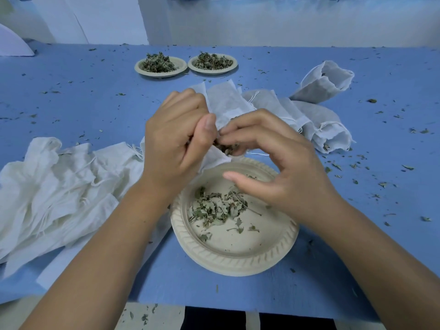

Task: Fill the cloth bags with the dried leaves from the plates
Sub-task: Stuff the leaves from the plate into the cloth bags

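My left hand (176, 139) grips the mouth of a white cloth bag (226, 101) just above a beige plate (235, 256). My right hand (281, 160) pinches a tuft of dried leaves (226, 147) at the bag's opening, its thumb stretched out over the plate. A thin scatter of dried leaves (214, 208) lies in that near plate. Two more plates, the left plate (160, 73) and the right plate (213, 70), stand heaped with leaves at the back of the blue table.
A pile of limp white bags (59, 186) lies left of the near plate. Bulging bags (323, 125) lie to the right, one standing bag (326, 82) behind them. Leaf crumbs are strewn over the blue table (95, 103). The table's front edge runs just below my forearms.
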### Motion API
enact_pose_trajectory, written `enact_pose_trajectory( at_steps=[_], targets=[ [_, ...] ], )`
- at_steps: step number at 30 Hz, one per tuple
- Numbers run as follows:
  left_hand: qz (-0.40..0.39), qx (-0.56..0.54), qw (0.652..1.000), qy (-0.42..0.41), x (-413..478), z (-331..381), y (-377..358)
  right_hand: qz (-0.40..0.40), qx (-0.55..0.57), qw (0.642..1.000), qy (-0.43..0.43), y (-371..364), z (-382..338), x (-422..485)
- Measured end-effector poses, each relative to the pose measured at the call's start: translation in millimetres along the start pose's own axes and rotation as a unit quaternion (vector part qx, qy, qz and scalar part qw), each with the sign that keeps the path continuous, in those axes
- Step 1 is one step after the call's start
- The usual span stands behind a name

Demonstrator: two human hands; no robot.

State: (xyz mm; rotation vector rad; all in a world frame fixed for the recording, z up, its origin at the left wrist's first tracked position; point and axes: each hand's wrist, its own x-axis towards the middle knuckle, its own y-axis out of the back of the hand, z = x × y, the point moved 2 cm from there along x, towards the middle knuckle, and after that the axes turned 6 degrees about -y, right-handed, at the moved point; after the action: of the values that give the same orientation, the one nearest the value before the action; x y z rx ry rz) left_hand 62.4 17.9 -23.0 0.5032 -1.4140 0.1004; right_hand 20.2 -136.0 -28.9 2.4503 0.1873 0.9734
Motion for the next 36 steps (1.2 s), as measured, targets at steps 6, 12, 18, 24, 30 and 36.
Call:
enact_pose_trajectory(
  at_steps=[6, 12, 18, 24, 30, 36],
  targets=[
    [-0.045, -0.023, 0.998, -0.043, -0.8, 3.8, -4.5, -0.051, -0.12, 0.988, 0.086, -11.1, -6.8, -4.6],
    [-0.014, 0.004, 0.999, -0.038, 3.6, -6.8, 5.1, 0.102, 0.123, 0.978, -0.131, 22.8, 7.4, 4.2],
    [-0.02, 0.015, 0.999, -0.033, 1.5, -6.2, 2.6, -0.089, -0.187, 0.958, -0.2, 11.0, 22.1, 1.7],
    [-0.02, 0.008, 0.999, -0.026, 1.2, -7.2, 3.4, -0.214, -0.022, 0.944, -0.251, 3.8, 19.0, -2.1],
    [-0.02, 0.006, 1.0, -0.023, 1.2, -6.9, 3.2, -0.219, -0.111, 0.951, -0.189, 10.8, 15.1, -0.9],
    [-0.021, 0.006, 1.0, -0.019, 1.2, -6.8, 3.7, -0.246, 0.105, 0.929, -0.256, 8.8, 11.3, -4.5]
  ],
)
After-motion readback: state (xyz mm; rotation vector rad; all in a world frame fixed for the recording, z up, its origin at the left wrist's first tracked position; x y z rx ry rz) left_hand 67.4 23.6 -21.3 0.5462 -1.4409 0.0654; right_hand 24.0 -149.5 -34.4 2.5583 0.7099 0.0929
